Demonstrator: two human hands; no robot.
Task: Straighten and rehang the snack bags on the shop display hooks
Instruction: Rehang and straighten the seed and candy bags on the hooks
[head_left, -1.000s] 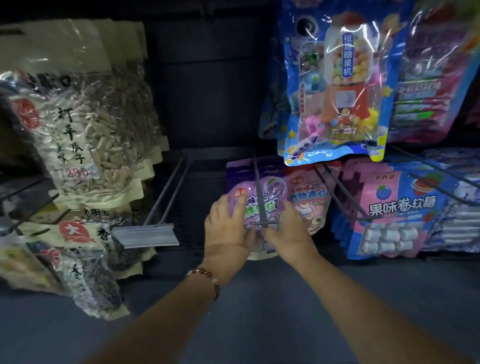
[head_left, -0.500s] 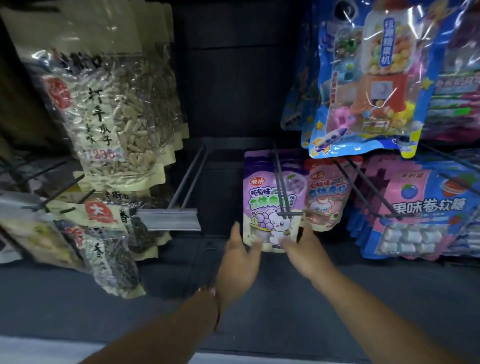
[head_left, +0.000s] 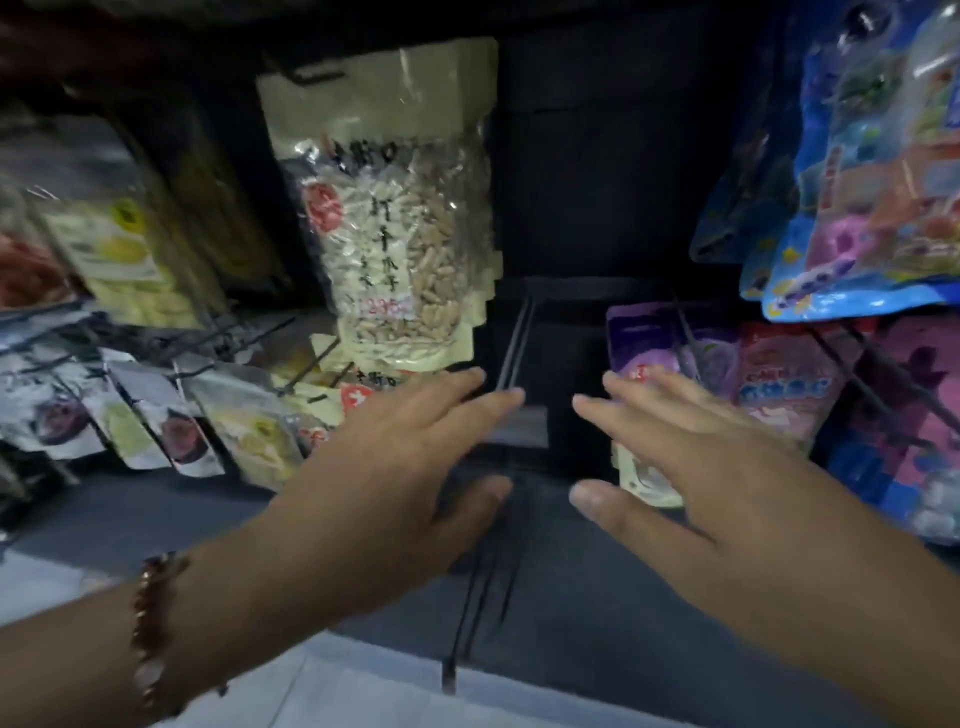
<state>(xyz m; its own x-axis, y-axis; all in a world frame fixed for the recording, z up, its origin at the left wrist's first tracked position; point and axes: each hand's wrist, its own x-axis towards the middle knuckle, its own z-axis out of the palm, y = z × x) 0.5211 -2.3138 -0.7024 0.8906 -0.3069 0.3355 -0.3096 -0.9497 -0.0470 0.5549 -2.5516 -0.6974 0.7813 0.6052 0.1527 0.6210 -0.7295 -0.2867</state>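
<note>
Dark shop shelving held a bare double-wire metal hook (head_left: 514, 343). Left hand (head_left: 395, 467) and right hand (head_left: 691, 478) hovered open either side; right of it, the purple snack bag (head_left: 644, 338) hung straight, others seemingly remaining.

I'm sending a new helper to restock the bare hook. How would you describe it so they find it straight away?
Start at the tall clear bag of pale seeds hanging at centre left. Just to its right, a dark double-wire hook sticks out from the black back panel, with the purple candy bag further right. Unlike the hooks around it, it carries no bags, and a grey label holder sits at its front end, between the two open hands.
</note>
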